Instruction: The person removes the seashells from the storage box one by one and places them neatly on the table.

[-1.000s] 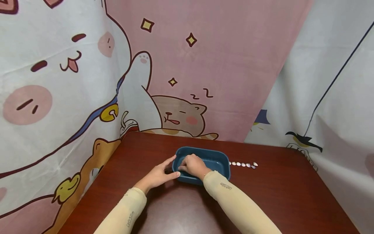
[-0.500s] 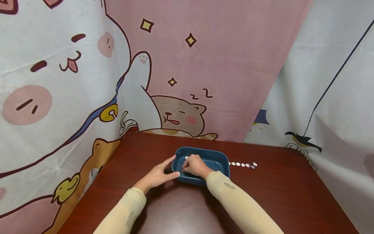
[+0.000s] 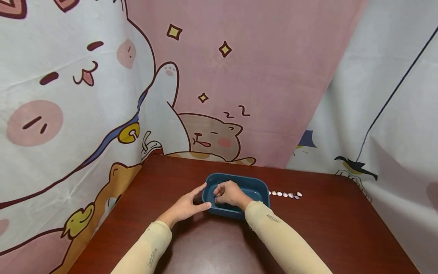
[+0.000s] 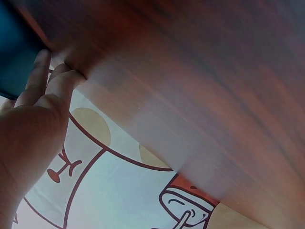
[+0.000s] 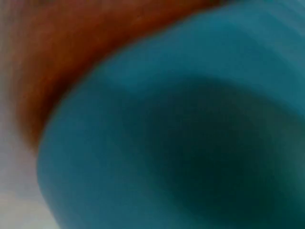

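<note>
A dark blue oblong box (image 3: pixel 254 195) stands on the table, its inside facing up. My left hand (image 3: pixel 186 205) rests against its left end, with a finger at the back corner of the rim and the thumb at the front corner. Straight fingers (image 4: pixel 40 78) of that hand lie beside the box wall in the left wrist view. My right hand (image 3: pixel 230 193) is inside the box near the left end, fingers bent and fingertips close together, pointing down. Whether something is between them is too small to tell. The blurred right wrist view shows mostly blue box wall (image 5: pixel 95 157).
Several small pale seashells (image 3: pixel 285 194) lie in a row on the table to the right of the box, two of them close together at the far end. The red-brown table (image 3: pixel 325 228) ends at a printed cloth backdrop (image 3: pixel 273 95).
My right hand has shifted slightly right inside the box, its fingers lifting a little. A small pale thing glimpsed behind the fingers half a second ago is now mostly covered. The left hand stays put.
</note>
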Available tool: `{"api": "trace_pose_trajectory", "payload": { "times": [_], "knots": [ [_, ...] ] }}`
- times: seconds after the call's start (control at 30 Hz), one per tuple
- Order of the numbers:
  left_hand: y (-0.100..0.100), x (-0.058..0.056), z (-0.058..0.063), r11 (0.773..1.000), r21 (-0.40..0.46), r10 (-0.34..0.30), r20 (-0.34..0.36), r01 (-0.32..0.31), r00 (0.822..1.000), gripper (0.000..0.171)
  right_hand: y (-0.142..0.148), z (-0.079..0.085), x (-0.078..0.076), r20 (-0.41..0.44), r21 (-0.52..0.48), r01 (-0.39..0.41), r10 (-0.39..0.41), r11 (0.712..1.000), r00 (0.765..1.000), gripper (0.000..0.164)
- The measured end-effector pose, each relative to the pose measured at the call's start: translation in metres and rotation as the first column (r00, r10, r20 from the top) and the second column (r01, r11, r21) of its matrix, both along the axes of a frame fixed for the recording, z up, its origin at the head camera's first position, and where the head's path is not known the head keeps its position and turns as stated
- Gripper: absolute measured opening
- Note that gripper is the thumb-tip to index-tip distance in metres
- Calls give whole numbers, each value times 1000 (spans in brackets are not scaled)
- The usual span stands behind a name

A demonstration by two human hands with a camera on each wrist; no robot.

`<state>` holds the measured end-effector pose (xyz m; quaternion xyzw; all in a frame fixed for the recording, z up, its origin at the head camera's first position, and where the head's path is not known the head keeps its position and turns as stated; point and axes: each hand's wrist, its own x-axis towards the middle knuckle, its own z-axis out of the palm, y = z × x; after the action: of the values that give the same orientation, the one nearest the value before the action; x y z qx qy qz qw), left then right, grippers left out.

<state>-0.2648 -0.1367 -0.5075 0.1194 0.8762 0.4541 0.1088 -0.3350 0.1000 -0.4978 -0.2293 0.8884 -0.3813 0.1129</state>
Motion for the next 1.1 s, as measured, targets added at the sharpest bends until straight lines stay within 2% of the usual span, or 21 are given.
{"api": "trace_pose_trajectory", "payload": {
  "times": [0.1,0.17,0.27,0.33,0.47,0.6,0.67,0.8,0.93,1.1],
  "knots": [
    [3,0,-1,1000,-8,0,0,0,1000,89,22,16,-3,22,-107,40,-38,993,999,32],
    [5,-1,-2,1000,-11,2,-3,-2,1000,89,49,35,-7,9,-157,74,-73,985,997,39],
    [6,-2,-2,1000,-18,9,-16,-9,1000,89,108,58,-15,-37,-186,147,-156,972,987,48],
    [6,-2,-2,1000,-24,11,-21,-11,1000,90,156,65,-19,-52,-167,212,-223,963,973,53],
    [4,-2,-1,999,-28,17,-21,-18,1000,91,248,55,-20,-59,-64,356,-360,932,931,61],
    [3,-1,-2,999,-26,29,-16,-29,999,92,312,30,-14,-25,33,442,-441,896,897,64],
    [3,-1,-3,999,-25,30,-12,-30,999,91,329,15,-12,0,59,451,-452,890,892,64],
    [3,-1,-4,999,-17,27,-10,-28,1000,90,341,-7,-11,-11,101,427,-428,899,904,63],
    [3,-2,-4,1000,-15,25,-13,-25,1000,91,339,-16,-13,-30,105,416,-415,903,909,60],
    [3,-2,-1,999,-23,27,-6,-27,1000,92,334,-20,-19,15,88,414,-417,906,909,58]
  ]
}}
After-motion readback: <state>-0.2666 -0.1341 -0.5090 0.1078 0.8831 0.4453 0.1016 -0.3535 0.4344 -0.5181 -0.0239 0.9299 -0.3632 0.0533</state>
